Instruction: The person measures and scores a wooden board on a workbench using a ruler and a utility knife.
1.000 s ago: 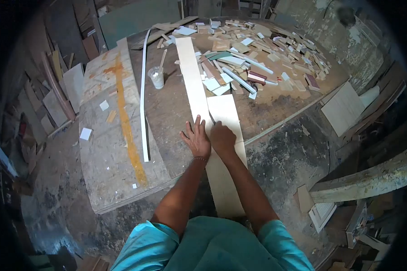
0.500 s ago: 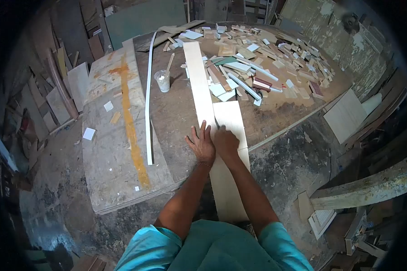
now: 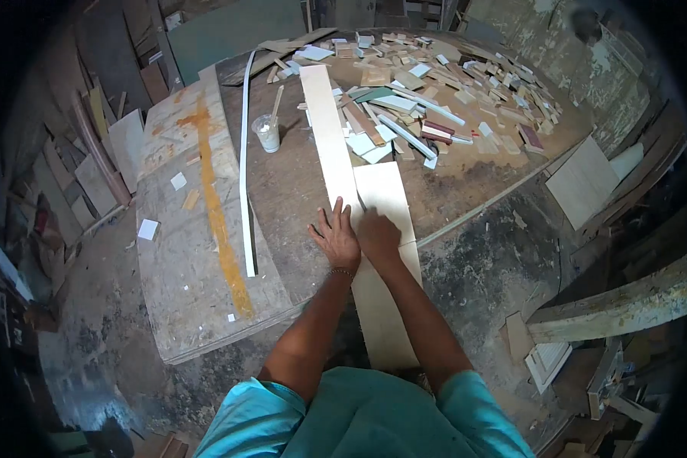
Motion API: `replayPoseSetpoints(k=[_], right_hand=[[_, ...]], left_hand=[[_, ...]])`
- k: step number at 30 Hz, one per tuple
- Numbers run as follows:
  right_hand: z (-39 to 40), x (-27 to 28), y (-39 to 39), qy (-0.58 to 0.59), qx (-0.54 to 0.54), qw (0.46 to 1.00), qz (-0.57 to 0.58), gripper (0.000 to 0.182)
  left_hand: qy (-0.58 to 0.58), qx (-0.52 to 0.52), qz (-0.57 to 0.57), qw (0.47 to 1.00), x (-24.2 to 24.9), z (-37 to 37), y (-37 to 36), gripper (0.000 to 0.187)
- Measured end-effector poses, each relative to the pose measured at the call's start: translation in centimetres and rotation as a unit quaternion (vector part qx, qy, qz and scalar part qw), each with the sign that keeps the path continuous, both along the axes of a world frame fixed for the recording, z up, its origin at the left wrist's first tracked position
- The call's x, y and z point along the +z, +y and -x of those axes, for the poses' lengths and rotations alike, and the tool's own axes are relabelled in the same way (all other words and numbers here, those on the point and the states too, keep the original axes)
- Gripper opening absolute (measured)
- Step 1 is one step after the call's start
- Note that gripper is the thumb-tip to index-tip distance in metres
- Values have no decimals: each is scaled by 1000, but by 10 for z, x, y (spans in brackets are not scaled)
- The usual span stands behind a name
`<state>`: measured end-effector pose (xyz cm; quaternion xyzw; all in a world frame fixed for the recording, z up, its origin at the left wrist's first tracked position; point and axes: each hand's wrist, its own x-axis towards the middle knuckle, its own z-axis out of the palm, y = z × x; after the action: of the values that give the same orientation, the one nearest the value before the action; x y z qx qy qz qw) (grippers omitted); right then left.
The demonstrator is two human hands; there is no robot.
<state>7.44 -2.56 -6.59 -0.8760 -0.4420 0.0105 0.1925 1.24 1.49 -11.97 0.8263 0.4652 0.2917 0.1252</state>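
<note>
A long pale strip of wood [image 3: 327, 126] lies lengthwise over the workbench, alongside a wider pale thin sheet [image 3: 382, 187]. My left hand [image 3: 336, 238] presses on the strip, fingers spread. Right beside it, my right hand [image 3: 379, 235] is closed around a thin dark tool [image 3: 361, 201], whose tip meets the strip's right edge on the sheet. Most of the tool is hidden in the fist, so its kind does not show. The sheet continues beneath my right forearm and past the bench's near edge.
Small wood offcuts [image 3: 466, 95] cover the far right of the bench [image 3: 466, 191]. Left of the strip stand a plastic cup [image 3: 268, 136] holding white stuff and a stick, and a long white strip [image 3: 244, 168]. A stained board [image 3: 183, 259] lies at left.
The whole view has shifted slightly. My right hand, blurred now, has slid a little toward me along the strip's edge; my left hand stays pressed in place.
</note>
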Motion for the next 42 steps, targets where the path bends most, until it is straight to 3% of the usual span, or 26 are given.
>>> replayPoseSetpoints(k=[6,9,13,20,22,26,29,35,38,42], right_hand=[[-1,14,14,23,-48,998,27,22],[9,11,-4,-1,-4,999,41,23],[22,15,-21,102,-72,987,104,29],[-5,10,31,62,-22,998,18,29],[-3,9,16,84,-26,996,14,29],[26,25,-51,144,-56,980,125,27],[23,9,-49,71,-66,992,81,20],[-1,1,16,45,-23,998,-41,23],[3,-6,-1,16,-18,999,-31,24],[25,2,-55,40,-45,996,71,21]], left_hand=[[-12,-20,-10,1000,8,3,-4,35],[-5,-15,-23,1000,2,3,2,34],[-16,-3,-20,1000,-1,-4,9,34],[-28,-4,-24,999,5,-2,2,34],[-20,-2,-14,1000,5,-2,1,33],[-7,3,-27,1000,-3,-3,5,32],[13,5,-10,1000,-3,-4,6,33],[2,-5,10,1000,12,-3,0,34],[24,-5,26,999,14,-1,-3,32],[34,10,-6,999,8,-4,1,32]])
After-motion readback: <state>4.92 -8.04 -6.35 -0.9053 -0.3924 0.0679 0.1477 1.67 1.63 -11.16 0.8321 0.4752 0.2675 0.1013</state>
